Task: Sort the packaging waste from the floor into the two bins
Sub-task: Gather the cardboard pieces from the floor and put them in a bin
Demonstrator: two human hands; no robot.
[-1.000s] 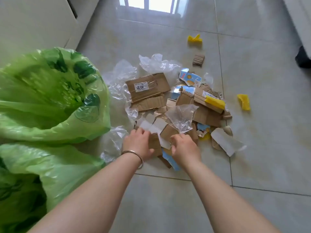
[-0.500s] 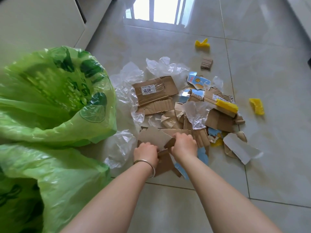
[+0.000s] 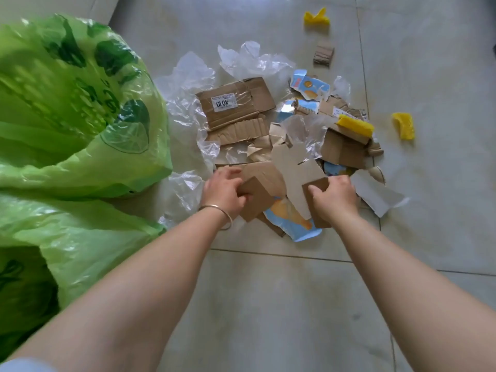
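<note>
Your left hand (image 3: 224, 193) and right hand (image 3: 331, 198) are each pinching light, stiff cardboard pieces (image 3: 253, 201); grab flat edges, they bend easily.

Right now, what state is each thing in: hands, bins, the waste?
Left hand: grips a cardboard piece.
Right hand: grips another cardboard scrap.
Far bin bag: open.
Near bin bag: crumpled.
Labelled cardboard: flat on the floor.
Clear film: crumpled.
Yellow bits: scattered.
</note>
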